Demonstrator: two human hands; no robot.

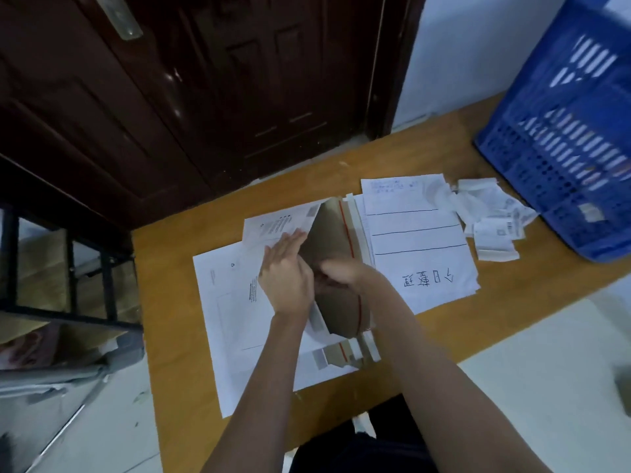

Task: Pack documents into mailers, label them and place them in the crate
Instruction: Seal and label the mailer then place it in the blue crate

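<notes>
A brown cardboard mailer with a red tear strip lies open-mouthed in the middle of the wooden table. My left hand lies flat with straight fingers on the white printed documents going into its mouth. My right hand is curled at the mailer's opening and grips its edge or flap; the fingertips are hidden. More white mailers or sheets lie underneath. A hand-lined white sheet with handwriting lies to the right. The blue plastic crate stands at the table's far right corner.
Crumpled label backings and paper slips lie beside the crate. A dark wooden door stands behind the table. A black metal rack with cardboard is on the left. Pale floor shows to the right.
</notes>
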